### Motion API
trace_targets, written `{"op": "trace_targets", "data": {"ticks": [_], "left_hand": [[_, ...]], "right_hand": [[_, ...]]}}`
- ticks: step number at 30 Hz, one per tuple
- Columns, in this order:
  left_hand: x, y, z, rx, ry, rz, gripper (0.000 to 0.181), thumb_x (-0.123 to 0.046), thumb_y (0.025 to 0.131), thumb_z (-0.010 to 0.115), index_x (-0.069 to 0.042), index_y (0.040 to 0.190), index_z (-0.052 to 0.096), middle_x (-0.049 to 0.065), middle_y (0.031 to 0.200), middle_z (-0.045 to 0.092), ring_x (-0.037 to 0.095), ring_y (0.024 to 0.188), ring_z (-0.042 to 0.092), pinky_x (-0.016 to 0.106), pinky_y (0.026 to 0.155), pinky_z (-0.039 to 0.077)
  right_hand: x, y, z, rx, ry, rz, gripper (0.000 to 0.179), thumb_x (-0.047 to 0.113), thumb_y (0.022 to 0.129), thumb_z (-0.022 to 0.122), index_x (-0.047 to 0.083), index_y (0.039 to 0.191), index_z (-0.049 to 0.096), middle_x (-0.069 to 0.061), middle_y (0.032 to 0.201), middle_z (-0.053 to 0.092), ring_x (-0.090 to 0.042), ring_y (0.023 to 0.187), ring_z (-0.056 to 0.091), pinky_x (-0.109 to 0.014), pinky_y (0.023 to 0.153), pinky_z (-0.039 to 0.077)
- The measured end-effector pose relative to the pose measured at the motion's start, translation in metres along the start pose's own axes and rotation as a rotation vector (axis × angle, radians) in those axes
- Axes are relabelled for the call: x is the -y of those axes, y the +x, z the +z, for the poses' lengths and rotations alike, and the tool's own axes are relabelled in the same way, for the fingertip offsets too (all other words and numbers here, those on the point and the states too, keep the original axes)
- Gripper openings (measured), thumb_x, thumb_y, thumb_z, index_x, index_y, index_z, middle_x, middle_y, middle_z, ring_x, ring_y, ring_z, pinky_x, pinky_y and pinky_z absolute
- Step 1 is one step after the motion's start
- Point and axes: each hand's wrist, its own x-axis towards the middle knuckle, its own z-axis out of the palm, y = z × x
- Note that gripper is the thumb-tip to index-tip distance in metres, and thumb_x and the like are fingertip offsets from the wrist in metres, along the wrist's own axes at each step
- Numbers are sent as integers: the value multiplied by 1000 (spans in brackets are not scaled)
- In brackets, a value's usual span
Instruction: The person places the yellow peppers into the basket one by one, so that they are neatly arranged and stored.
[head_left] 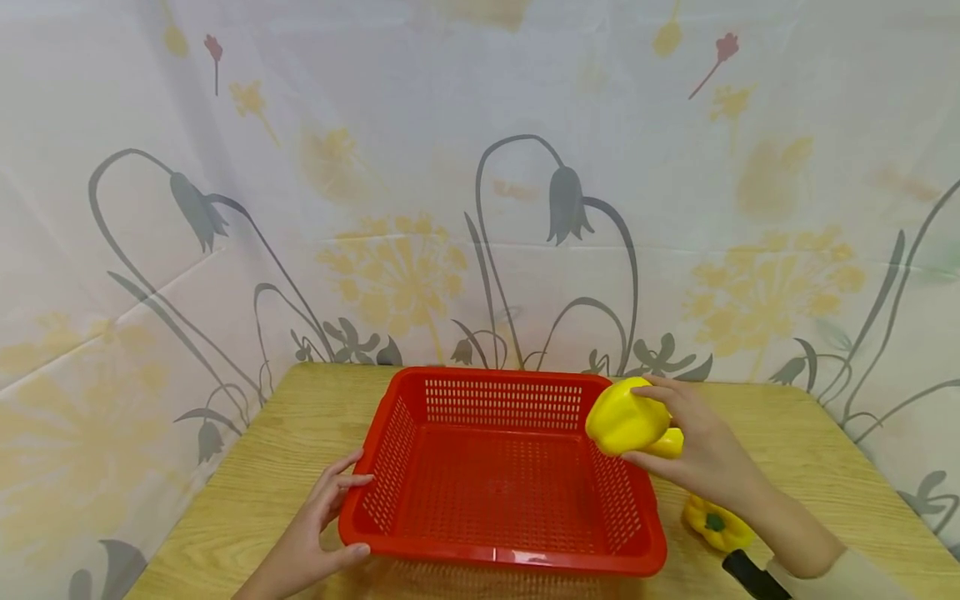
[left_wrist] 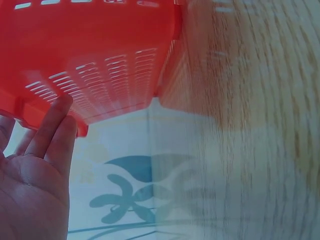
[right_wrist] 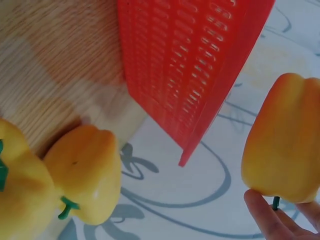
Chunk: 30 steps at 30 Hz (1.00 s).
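Note:
A red plastic basket (head_left: 498,550) with slotted walls stands on the table. At its left front corner, my left hand (head_left: 318,521) holds the rim, with fingers on the side and thumb at the front. In the left wrist view, the fingers (left_wrist: 52,125) touch the basket's outer wall. My right hand (head_left: 693,442) grips a yellow bell pepper (head_left: 626,417) above the basket's right rim. The right wrist view shows this pepper (right_wrist: 282,145) with its short green stem down by the fingertips. Two more yellow bell peppers lie right of the basket, one nearer (head_left: 716,523) and one farther (head_left: 666,443).
A wood-grain table (head_left: 292,417) lies under everything. Behind and beside it hangs a pale cloth (head_left: 420,167) printed with grey and yellow flowers. A black rod-like piece (head_left: 752,575) shows beside the right sleeve.

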Motion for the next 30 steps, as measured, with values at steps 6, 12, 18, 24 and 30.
{"op": "trace_targets", "data": {"ticks": [6,12,18,24,30], "left_hand": [[2,0,-1,-4,12,-6,63,-1,73,74,-3,128,46,14,146,22,21,110,53,27,85,48],[3,0,-2,7,13,9,64,-1,73,74,-2,130,45,15,147,21,20,113,51,26,86,48],[4,0,-2,27,0,21,64,-1,74,74,-1,130,44,16,148,18,21,117,49,26,90,45],[3,-1,-3,27,-18,22,63,0,74,73,0,130,44,16,148,18,24,113,52,27,87,47],[1,0,-3,50,-60,29,60,5,77,69,3,130,42,19,148,14,25,111,53,28,87,47]], "right_hand": [[2,12,10,0,33,-48,71,15,58,88,8,120,52,-13,131,46,-27,106,51,-30,65,52],[4,24,18,46,72,-71,70,18,60,88,7,119,52,-12,131,47,-26,105,51,-32,66,53],[5,34,28,96,108,-88,69,21,63,86,9,121,51,-14,131,47,-28,106,52,-35,70,53],[9,46,35,150,181,-103,69,20,65,86,11,123,49,-12,134,45,-31,117,47,-43,82,50],[14,60,39,201,199,-97,68,23,66,85,13,123,49,-8,134,45,-29,119,44,-46,88,46]]}}
